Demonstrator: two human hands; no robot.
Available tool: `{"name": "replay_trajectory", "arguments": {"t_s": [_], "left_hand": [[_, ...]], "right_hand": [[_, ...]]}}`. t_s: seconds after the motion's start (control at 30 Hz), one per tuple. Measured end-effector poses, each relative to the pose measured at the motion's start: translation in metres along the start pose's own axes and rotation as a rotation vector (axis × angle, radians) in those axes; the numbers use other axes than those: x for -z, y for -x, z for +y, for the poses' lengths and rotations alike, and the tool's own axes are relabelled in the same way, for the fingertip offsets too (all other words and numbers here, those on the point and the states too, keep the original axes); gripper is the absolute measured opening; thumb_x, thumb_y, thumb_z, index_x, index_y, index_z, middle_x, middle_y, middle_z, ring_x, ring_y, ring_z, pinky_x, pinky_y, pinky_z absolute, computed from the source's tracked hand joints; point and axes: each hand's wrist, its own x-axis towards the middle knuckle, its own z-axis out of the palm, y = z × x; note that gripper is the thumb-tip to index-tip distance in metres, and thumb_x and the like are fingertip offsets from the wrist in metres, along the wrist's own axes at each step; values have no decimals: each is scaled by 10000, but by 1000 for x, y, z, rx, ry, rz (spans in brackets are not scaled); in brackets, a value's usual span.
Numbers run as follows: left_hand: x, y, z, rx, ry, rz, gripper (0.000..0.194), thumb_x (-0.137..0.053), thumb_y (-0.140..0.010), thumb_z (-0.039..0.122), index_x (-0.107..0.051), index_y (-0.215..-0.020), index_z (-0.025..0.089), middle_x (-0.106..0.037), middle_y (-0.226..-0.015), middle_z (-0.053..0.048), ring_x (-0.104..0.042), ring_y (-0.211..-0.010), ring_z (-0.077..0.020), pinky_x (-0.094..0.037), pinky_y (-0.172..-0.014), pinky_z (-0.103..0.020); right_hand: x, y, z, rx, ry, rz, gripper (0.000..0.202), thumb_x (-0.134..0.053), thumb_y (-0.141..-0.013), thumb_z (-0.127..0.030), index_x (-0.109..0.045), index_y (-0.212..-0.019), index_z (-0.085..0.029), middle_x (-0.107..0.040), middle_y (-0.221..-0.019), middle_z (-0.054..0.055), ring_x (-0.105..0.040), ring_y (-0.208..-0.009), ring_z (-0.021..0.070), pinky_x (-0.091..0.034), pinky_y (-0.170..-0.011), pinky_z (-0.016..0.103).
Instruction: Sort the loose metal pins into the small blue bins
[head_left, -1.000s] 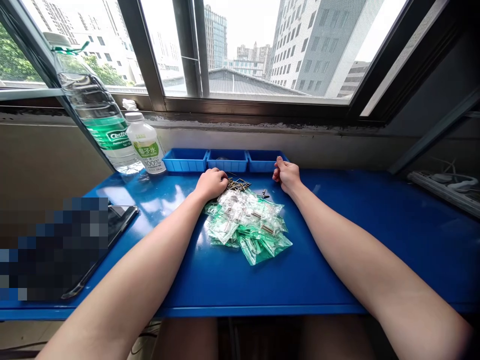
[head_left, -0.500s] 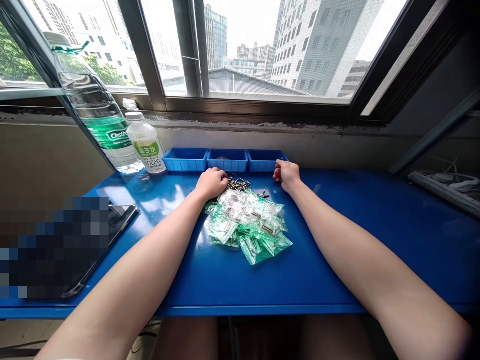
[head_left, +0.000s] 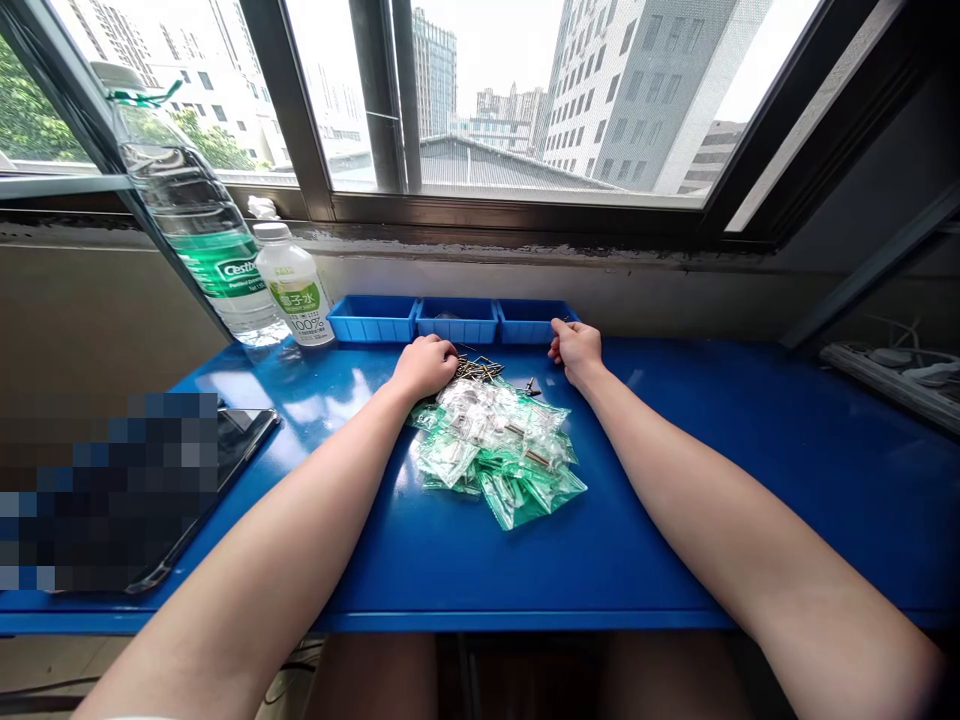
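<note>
My left hand [head_left: 425,367] rests palm down on the table, its fingers loosely bent at the left edge of a pile of thin brass-and-dark metal pieces [head_left: 480,370]. Its fingertips are partly hidden. My right hand [head_left: 577,350] is closed in a pinch in front of the right-hand blue bin [head_left: 531,322]. A tiny dark tip shows by its fingers; its kind is too small to make out. Between my forearms lies a heap of clear and green plastic packets [head_left: 499,445], some with metal pins inside. A few loose dark pieces [head_left: 531,388] lie beside the heap.
Two more blue bins [head_left: 373,320] [head_left: 457,322] stand in the same row along the wall. A white-capped drink bottle [head_left: 294,285] and a large water bottle [head_left: 202,220] stand at left. A dark tablet-like device [head_left: 247,430] lies left; a power strip [head_left: 892,375] sits far right.
Both hands keep their places and poses. The whole view has shifted very slightly; the packets and metal pieces lie as before.
</note>
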Motion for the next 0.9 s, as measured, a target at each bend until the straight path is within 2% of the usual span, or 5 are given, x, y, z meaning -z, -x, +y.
{"name": "replay_trajectory", "arguments": {"t_s": [0.1, 0.2, 0.5, 0.9], "left_hand": [[1, 0, 1, 2, 2, -6, 389, -412, -888, 297, -756, -1044, 206, -678, -1121, -98, -592, -1099, -281, -475, -980, -389], [2, 1, 2, 4, 8, -6, 390, -411, -889, 295, -754, -1049, 202, -678, -1132, -98, -590, -1112, -284, -470, -989, -392], [1, 1, 1, 3, 11, 3, 381, -417, -885, 299, -757, -1025, 200, -679, -1112, -100, -595, -1098, -282, -475, -990, -389], [2, 1, 1, 5, 11, -1, 380, -416, -884, 298, -758, -1021, 205, -677, -1115, -97, -596, -1093, -284, -477, -978, -393]], "right_hand": [[0, 1, 3, 80, 125, 12, 262, -676, -795, -251, -527, -587, -196, -521, -420, -51, -500, -342, 80, -329, -318, 159], [-1, 2, 3, 98, 173, -3, 254, -671, -784, -241, -540, -573, -190, -529, -430, -49, -506, -353, 75, -338, -329, 156], [1, 0, -1, -4, -58, 67, 215, -680, -828, -258, -570, -657, -189, -510, -419, -61, -464, -314, 75, -297, -278, 160], [1, -1, -1, -10, -24, -13, 112, -662, -822, -231, -637, -732, -171, -539, -458, -46, -482, -341, 80, -298, -297, 168]]}}
